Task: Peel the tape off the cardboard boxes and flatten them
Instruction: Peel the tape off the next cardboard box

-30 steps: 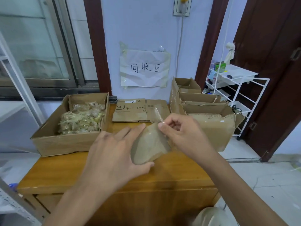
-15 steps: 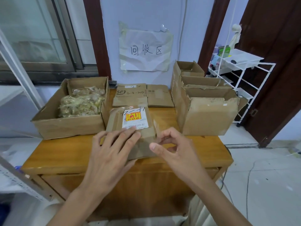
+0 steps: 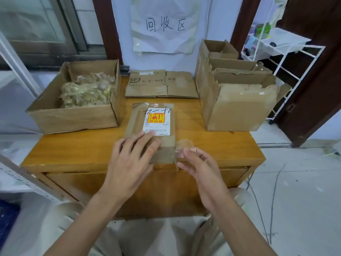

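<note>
Head view: a small flat box point(image 3: 150, 132) lies on the wooden table point(image 3: 77, 150), near its front edge and about midway across. A white label point(image 3: 156, 121) with a red and yellow sticker sits on its top face. The left hand point(image 3: 129, 161) lies flat on the near end of the box, fingers straight and spread, fingertips reaching the label's lower edge. The right hand point(image 3: 198, 167) is just right of the box's near right corner, thumb and fingers pinching a strip of clear tape point(image 3: 183, 146). The strip stands up from that corner; its lower end looks still stuck to the box side.

Far left on the table is an open box point(image 3: 73, 117) holding a heap of crumpled tape point(image 3: 86, 91). At the far middle, against the wall, lies a flattened box point(image 3: 162, 84) marked SF. On the right stand several open boxes point(image 3: 238, 108) in a row, the nearest with torn flaps. A paper sign point(image 3: 164, 26) with handwritten characters is taped to the wall. A white wire rack point(image 3: 284, 47) stands far right, off the table.
</note>
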Motion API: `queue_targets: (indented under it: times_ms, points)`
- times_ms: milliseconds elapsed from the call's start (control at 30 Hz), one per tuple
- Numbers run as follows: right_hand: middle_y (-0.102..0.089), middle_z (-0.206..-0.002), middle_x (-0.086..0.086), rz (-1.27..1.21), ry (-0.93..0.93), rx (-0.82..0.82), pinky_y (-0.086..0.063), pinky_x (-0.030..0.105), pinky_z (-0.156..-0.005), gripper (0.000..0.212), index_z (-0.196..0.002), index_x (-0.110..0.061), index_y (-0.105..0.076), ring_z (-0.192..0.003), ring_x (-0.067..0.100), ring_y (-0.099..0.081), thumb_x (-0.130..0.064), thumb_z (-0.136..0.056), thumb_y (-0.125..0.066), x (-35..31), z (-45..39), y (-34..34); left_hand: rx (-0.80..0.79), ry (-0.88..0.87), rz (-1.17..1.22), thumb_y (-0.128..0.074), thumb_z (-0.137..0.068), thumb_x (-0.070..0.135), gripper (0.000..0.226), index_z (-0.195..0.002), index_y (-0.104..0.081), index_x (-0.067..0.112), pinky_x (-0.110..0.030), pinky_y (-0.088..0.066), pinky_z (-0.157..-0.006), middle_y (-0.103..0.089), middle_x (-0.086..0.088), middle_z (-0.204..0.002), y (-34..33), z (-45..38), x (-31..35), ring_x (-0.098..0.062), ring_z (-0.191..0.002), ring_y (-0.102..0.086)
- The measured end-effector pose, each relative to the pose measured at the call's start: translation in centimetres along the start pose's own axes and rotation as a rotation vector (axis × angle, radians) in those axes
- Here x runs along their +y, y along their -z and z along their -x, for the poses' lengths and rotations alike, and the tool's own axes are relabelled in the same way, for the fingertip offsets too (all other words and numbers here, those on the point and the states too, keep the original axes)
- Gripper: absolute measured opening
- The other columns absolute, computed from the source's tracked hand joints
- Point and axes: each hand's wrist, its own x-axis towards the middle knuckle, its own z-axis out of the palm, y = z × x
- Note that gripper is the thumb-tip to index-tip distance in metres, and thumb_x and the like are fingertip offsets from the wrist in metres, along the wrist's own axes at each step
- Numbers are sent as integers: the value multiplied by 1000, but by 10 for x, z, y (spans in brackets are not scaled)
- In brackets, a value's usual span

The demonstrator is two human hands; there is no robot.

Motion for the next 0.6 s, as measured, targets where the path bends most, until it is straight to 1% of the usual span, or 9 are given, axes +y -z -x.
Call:
queue_targets:
  times_ms: [33,100,167,200,300,367,467,533,600]
  points:
    - [-75,-116,20,-38,-3,7,-60,34,-97,32,-99,15,-63,-115,25,-72,-16,-104,-64,3,1,-1,2,-1,1,-89,-70,23,81,-142,-53,15,-49,-41,-102,-52,-7,-154,0,0,0,-30,-140,-52]
    - [-75,-117,20,-74,1,18,-60,36,-99,27,-99,8,-67,-118,26,-71,-18,-103,-65,2,4,-3,13,-16,0,-87,-72,24,79,-143,-55,15,-49,-40,-102,-52,-6,-155,4,-2,-2,-29,-141,-51]
    - [-77,-113,17,-58,23,39,-61,33,-93,20,-97,-2,-70,-115,27,-72,-20,-103,-64,-9,5,-4,10,-39,5,-87,-72,30,80,-145,-56,17,-49,-38,-102,-54,-4,-153,17,-10,-4,-27,-138,-54]
    - [-78,-110,17,-38,51,52,-61,33,-89,22,-95,-4,-69,-113,28,-73,-23,-104,-63,-17,6,-5,2,-49,4,-87,-72,34,82,-146,-55,18,-49,-38,-101,-55,-3,-151,27,-15,-5,-27,-135,-56]
    - [-78,-100,12,108,192,41,-62,40,-84,42,-91,-6,-71,-101,24,-75,-45,-100,-60,-42,10,-5,-22,-52,-23,-86,-70,45,91,-151,-52,20,-49,-37,-99,-59,-2,-144,59,-34,-4,-28,-124,-59]
    - [-77,-93,6,302,319,9,-61,43,-80,41,-93,-9,-72,-90,16,-72,-50,-92,-69,-58,16,-7,-20,-45,-39,-85,-69,48,94,-152,-50,21,-49,-36,-95,-62,-2,-139,77,-44,-1,-30,-119,-59]
    - [-75,-84,-5,484,476,27,-58,32,-75,12,-87,-21,-73,-81,12,-71,-29,-95,-76,-74,20,-6,-31,-58,-42,-81,-70,52,95,-154,-49,21,-49,-34,-92,-63,-3,-136,98,-52,4,-30,-114,-59]
    - [-76,-83,-3,442,455,19,-60,31,-74,11,-86,-17,-73,-80,13,-72,-19,-97,-73,-83,23,1,-49,-46,23,-76,-73,61,96,-156,-46,22,-46,-34,-93,-62,-3,-136,110,-51,3,-28,-113,-57]
    - [-77,-83,1,324,393,-41,-58,25,-72,12,-87,-9,-72,-79,12,-72,-15,-97,-70,-94,30,8,-46,-3,163,-71,-74,69,96,-155,-46,24,-42,-35,-94,-61,0,-135,119,-47,2,-22,-115,-55]
